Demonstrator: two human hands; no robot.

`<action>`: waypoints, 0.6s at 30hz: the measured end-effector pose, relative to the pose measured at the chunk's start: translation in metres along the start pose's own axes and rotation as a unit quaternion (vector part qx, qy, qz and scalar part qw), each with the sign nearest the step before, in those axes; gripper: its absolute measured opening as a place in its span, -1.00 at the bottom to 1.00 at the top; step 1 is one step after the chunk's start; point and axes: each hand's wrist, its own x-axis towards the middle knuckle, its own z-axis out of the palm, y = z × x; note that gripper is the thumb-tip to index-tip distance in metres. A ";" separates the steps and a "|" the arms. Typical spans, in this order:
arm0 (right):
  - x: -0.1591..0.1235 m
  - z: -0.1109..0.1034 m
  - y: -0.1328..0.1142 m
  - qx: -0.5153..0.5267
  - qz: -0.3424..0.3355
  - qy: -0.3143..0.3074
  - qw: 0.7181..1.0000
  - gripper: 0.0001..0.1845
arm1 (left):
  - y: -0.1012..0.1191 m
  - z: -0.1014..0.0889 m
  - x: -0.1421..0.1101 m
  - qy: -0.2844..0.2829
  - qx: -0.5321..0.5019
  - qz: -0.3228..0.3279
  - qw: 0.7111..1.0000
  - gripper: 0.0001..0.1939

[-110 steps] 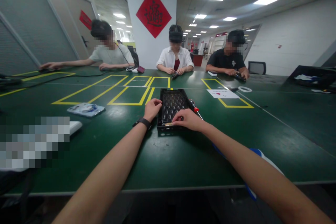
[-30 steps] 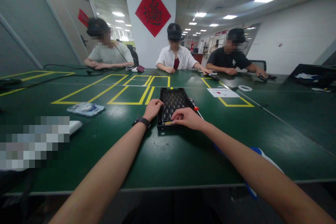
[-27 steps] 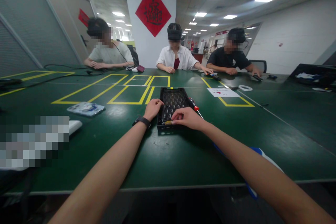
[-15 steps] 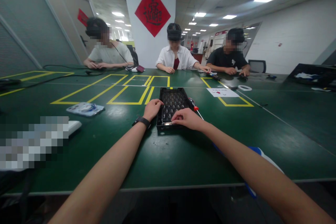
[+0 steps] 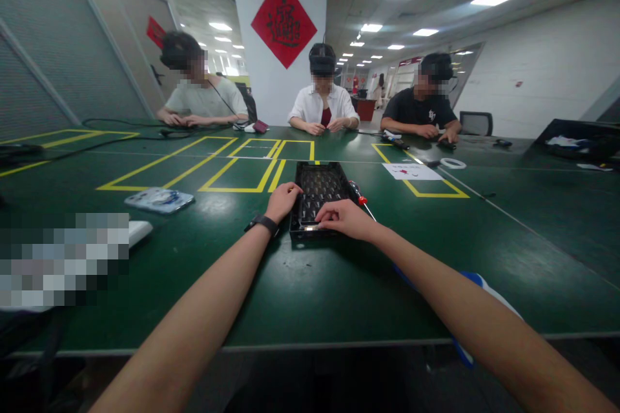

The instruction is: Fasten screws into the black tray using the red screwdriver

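My left hand (image 5: 282,201) rests loosely curled against the left rim of a black tray (image 5: 320,188), fingers bent over the edge and steadying it rather than gripping. My right hand (image 5: 345,218) lies over the tray's near right corner, fingertips drawn together as if pinching a small pale piece (image 5: 312,227) at the near rim; whether the fingers actually close on it I cannot tell, since it is too small to make out. Both forearms stretch straight out and low over the green table (image 5: 339,297), wrists nearly flat, with a dark wristband (image 5: 262,223) on the left.

The tray sits flat on the table directly ahead of me, just this side of the yellow tape boxes (image 5: 242,171). It looks like rigid moulded plastic with a gridded floor: light, stiff and likely to slide on the smooth tabletop, so I judge the long side rims the best place to hold it. The small piece would need a light fingertip pinch.

A red-handled screwdriver (image 5: 359,196) lies touching or just beside the tray's right rim. Farther left lie a pale packet (image 5: 159,200) and a white device (image 5: 138,231); a sheet of paper (image 5: 411,171) and a white ring (image 5: 453,163) lie to the right. Three people sit across the table, their own hands on it.
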 end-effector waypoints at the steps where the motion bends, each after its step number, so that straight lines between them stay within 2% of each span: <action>1: 0.000 0.000 0.000 -0.003 0.001 0.000 1.000 -0.72 | 0.000 0.000 0.000 0.000 0.000 0.000 1.000 -0.71; 9: 0.001 0.000 -0.001 -0.011 -0.030 0.027 0.999 -0.67 | -0.001 0.000 0.000 0.001 0.000 0.004 1.000 -0.71; 18: 0.000 -0.001 -0.002 -0.003 -0.019 0.003 1.000 -0.67 | 0.000 0.000 0.001 -0.001 -0.001 0.012 1.000 -0.70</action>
